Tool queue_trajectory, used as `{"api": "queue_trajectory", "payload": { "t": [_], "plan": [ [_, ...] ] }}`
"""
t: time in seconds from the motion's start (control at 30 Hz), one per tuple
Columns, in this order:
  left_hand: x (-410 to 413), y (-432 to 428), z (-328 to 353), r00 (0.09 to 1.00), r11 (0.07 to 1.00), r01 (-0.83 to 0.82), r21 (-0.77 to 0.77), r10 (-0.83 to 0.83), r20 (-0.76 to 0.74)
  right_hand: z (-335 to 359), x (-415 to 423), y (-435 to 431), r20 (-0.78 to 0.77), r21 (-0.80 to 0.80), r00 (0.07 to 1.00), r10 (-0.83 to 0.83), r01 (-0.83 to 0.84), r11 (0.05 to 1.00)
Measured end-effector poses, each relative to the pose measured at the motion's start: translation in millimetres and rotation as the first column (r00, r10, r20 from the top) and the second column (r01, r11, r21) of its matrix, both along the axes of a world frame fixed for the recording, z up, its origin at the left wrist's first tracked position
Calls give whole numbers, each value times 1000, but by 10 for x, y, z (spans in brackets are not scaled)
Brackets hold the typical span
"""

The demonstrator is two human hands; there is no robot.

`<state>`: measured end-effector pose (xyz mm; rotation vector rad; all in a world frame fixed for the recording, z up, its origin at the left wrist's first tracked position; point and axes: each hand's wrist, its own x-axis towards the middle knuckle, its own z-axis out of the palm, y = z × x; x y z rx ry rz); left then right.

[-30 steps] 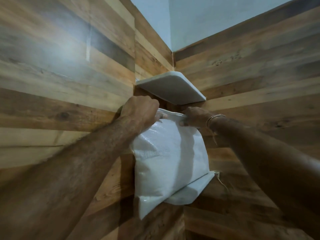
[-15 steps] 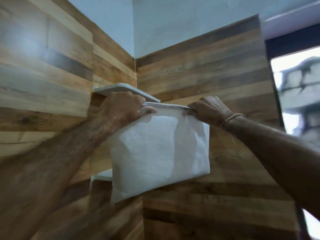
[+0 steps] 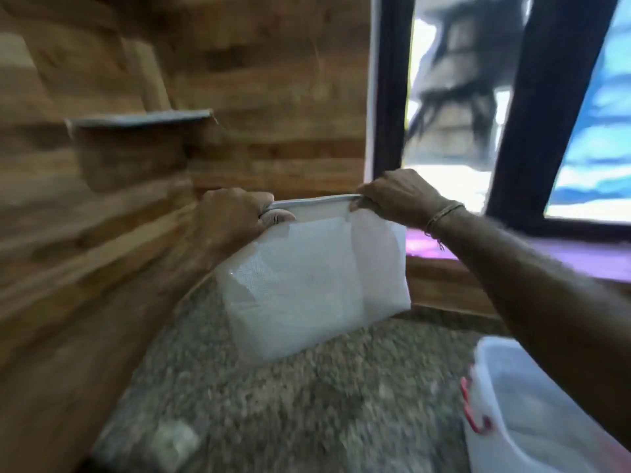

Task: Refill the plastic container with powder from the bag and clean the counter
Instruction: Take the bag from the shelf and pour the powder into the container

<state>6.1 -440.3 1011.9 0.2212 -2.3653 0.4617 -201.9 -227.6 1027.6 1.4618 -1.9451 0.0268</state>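
The plastic container [image 3: 532,418] sits open at the near right of the speckled counter [image 3: 273,404]. It looks partly filled, but the picture is too blurry to be sure. Farther back, the left hand [image 3: 232,216] and right hand [image 3: 396,196] each pinch 1 top corner of the white bag [image 3: 307,285], held up over the counter. Pouring and wiping are not done yet.
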Motion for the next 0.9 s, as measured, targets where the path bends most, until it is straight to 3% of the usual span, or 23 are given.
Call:
{"api": "queue_trajectory", "payload": {
  "t": [0.2, 0.37, 0.5, 0.7, 0.9],
  "plan": [
    [140, 854, -1742, 985, 988, 0, 155, -27, 171, -1498, 279, 860, 316, 257, 939, -137, 54, 965],
    [391, 1093, -2676, 958, 979, -75, 189, 18, 286, -2255, 534, 1063, 408, 359, 878, -252, 100, 928],
    [643, 1164, -3047, 944, 980, -103, 168, 44, 326, -2665, 679, 1066, 414, 406, 868, -272, 92, 909],
    [949, 981, -3065, 953, 968, -137, 209, 71, 293, -2847, 755, 847, 468, 311, 851, -241, 97, 945],
    [1278, 738, -2951, 919, 926, -275, 259, 174, 355, -3016, 848, 627, 496, 172, 823, -277, 219, 960]
  ]
}}
